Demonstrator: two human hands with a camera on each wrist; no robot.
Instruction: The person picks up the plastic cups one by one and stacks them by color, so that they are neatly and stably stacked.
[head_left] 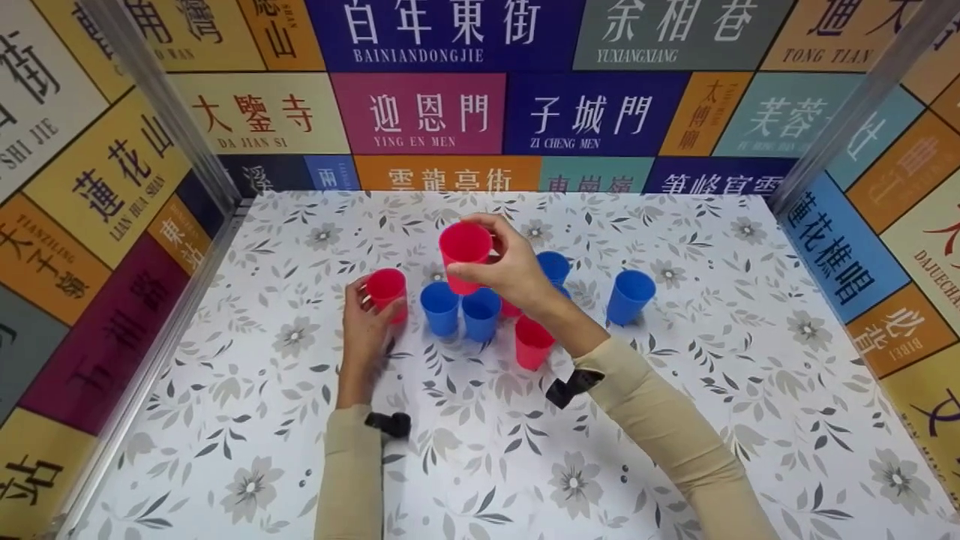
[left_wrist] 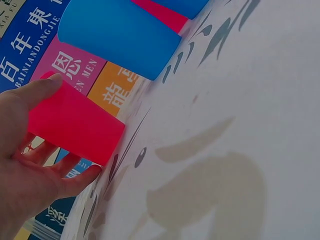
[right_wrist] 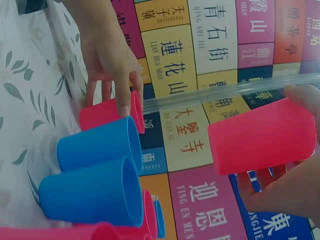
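Note:
My left hand (head_left: 365, 322) grips a red plastic cup (head_left: 387, 292) that stands on the table, thumb on the near side and fingers round the far side. In the left wrist view its thumb lies near the rim of this cup (left_wrist: 75, 122). Raised above the table, a second red cup (head_left: 465, 244) is held in my right hand (head_left: 517, 270), its mouth upward. The right wrist view shows that lifted cup (right_wrist: 262, 137) well apart from the others. Below it stand two blue cups (head_left: 440, 311) side by side, to the right of the left hand.
Another red cup (head_left: 532, 346) stands under the right forearm, with one more red cup (head_left: 509, 308) partly hidden behind it. Blue cups (head_left: 553, 264) show beyond the right wrist. A lone blue cup (head_left: 630, 300) stands further right. Printed panels (head_left: 420, 112) wall the flower-patterned table (head_left: 465, 465).

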